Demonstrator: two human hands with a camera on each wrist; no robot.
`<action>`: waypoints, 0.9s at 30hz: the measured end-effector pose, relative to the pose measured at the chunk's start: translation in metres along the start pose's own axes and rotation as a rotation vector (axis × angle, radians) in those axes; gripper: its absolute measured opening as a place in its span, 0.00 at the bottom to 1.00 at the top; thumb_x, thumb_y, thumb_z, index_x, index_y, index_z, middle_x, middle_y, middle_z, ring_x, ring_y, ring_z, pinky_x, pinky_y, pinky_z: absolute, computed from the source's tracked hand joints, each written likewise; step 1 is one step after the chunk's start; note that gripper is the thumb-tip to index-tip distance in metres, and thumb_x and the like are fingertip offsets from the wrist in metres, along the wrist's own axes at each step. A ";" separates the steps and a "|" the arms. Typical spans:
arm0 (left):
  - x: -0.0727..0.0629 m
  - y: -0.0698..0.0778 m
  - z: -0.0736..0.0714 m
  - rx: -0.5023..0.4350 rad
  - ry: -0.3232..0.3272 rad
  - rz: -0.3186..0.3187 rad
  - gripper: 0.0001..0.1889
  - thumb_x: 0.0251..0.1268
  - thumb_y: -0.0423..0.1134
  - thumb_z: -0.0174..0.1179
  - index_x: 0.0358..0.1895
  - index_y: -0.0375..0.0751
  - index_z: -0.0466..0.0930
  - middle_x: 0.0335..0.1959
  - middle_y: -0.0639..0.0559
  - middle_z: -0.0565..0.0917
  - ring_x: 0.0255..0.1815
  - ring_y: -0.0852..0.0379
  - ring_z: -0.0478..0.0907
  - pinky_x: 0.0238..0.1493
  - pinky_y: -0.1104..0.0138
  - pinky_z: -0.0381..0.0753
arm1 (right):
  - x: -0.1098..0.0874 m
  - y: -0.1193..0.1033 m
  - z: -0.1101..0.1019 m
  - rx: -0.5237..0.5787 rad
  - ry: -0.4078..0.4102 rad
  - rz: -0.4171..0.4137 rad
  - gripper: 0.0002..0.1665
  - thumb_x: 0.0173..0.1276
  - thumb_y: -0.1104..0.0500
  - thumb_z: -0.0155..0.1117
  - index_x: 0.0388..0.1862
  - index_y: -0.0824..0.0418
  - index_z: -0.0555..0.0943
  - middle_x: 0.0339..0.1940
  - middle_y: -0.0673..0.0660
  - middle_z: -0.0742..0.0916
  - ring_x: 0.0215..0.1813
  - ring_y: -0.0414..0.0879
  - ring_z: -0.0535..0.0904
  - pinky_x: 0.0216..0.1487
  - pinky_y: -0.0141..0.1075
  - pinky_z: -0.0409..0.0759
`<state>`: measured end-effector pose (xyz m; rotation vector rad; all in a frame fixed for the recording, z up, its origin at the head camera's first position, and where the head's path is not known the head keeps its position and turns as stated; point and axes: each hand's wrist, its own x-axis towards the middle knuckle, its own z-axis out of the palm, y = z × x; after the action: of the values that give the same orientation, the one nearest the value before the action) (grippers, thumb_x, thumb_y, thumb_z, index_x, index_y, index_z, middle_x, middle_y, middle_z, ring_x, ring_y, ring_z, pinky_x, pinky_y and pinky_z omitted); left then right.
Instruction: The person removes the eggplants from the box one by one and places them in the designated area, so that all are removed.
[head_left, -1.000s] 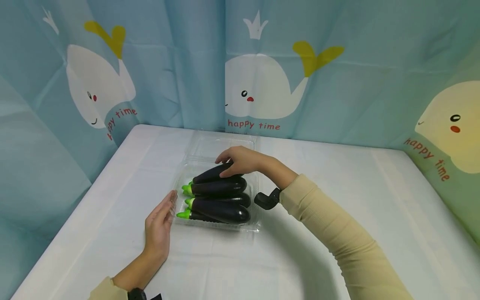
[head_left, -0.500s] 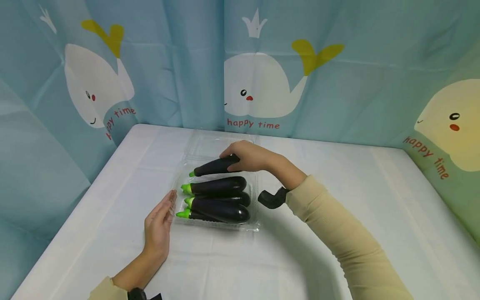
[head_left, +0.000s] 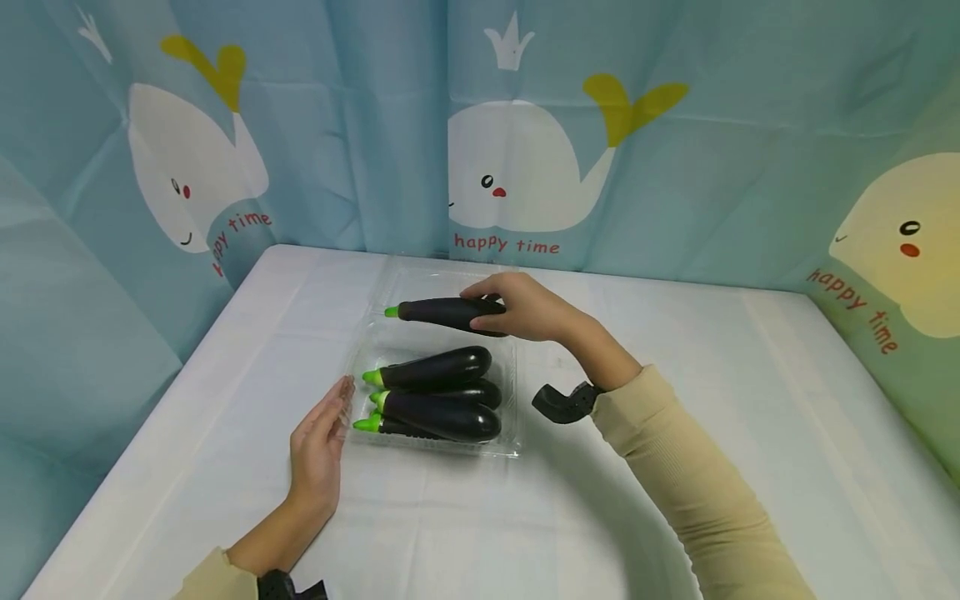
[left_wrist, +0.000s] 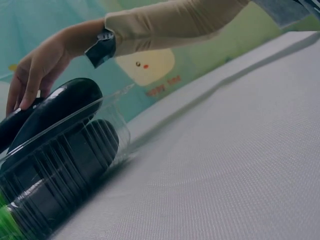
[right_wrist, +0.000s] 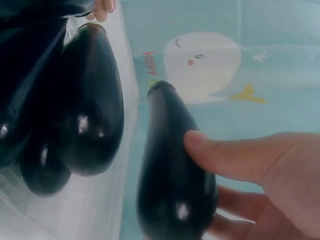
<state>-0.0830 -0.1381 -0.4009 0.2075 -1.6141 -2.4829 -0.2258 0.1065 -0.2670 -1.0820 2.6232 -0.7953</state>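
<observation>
My right hand [head_left: 534,307] grips a dark purple eggplant [head_left: 441,312] by its thick end, thumb on the near side. Its small green tip points left, over the area between the box and its lid. The right wrist view shows this eggplant [right_wrist: 172,170] between thumb and fingers, apart from the others. Several more eggplants [head_left: 442,416] lie stacked in a clear plastic box [head_left: 506,448], green stems to the left. My left hand [head_left: 317,454] rests against the box's left wall, fingers straight. In the left wrist view the right hand [left_wrist: 42,70] shows beyond the ribbed box wall [left_wrist: 120,130].
The box's clear lid [head_left: 420,282] lies folded back behind it, near the curtain [head_left: 405,150] printed with whales. A white cloth covers the table [head_left: 675,433]. Black wrist cameras sit on both wrists, the right one [head_left: 566,403] just right of the box.
The right hand has lifted the rearmost eggplant out of the box and carried it back and slightly right. The top eggplant left behind has tilted a little. The left hand stays put.
</observation>
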 end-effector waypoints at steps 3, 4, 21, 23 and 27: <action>0.000 0.000 0.000 -0.008 -0.007 -0.003 0.23 0.73 0.34 0.39 0.65 0.22 0.55 0.68 0.39 0.58 0.69 0.54 0.54 0.66 0.68 0.54 | -0.010 0.001 0.000 0.020 0.050 0.034 0.24 0.62 0.59 0.64 0.57 0.65 0.76 0.54 0.57 0.80 0.55 0.47 0.73 0.53 0.41 0.73; 0.000 0.000 0.000 -0.012 -0.005 -0.005 0.23 0.73 0.34 0.39 0.65 0.22 0.55 0.68 0.39 0.59 0.69 0.54 0.55 0.66 0.68 0.54 | -0.013 0.001 0.000 0.028 0.071 0.045 0.24 0.62 0.59 0.64 0.57 0.64 0.76 0.54 0.57 0.80 0.55 0.47 0.73 0.52 0.41 0.74; -0.001 0.000 0.002 -0.008 0.003 0.001 0.22 0.73 0.33 0.38 0.64 0.21 0.56 0.68 0.38 0.59 0.68 0.54 0.55 0.66 0.68 0.55 | -0.055 0.006 0.011 0.130 0.302 0.187 0.24 0.63 0.57 0.64 0.57 0.64 0.75 0.53 0.58 0.79 0.52 0.50 0.76 0.45 0.39 0.79; -0.001 0.000 0.002 -0.005 0.006 0.003 0.22 0.73 0.33 0.38 0.64 0.22 0.56 0.68 0.37 0.59 0.68 0.54 0.55 0.66 0.68 0.55 | -0.058 0.007 0.014 0.132 0.320 0.198 0.24 0.63 0.57 0.64 0.56 0.65 0.75 0.53 0.59 0.79 0.51 0.50 0.76 0.43 0.39 0.80; -0.001 0.000 0.001 -0.005 0.015 0.004 0.22 0.73 0.33 0.38 0.64 0.22 0.56 0.68 0.37 0.58 0.68 0.54 0.55 0.65 0.69 0.55 | -0.065 0.010 0.019 0.113 0.363 0.212 0.24 0.63 0.56 0.64 0.56 0.64 0.76 0.52 0.59 0.79 0.49 0.49 0.77 0.41 0.39 0.80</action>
<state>-0.0823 -0.1369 -0.4003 0.2212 -1.6009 -2.4766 -0.1782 0.1496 -0.2898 -0.6660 2.8752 -1.1665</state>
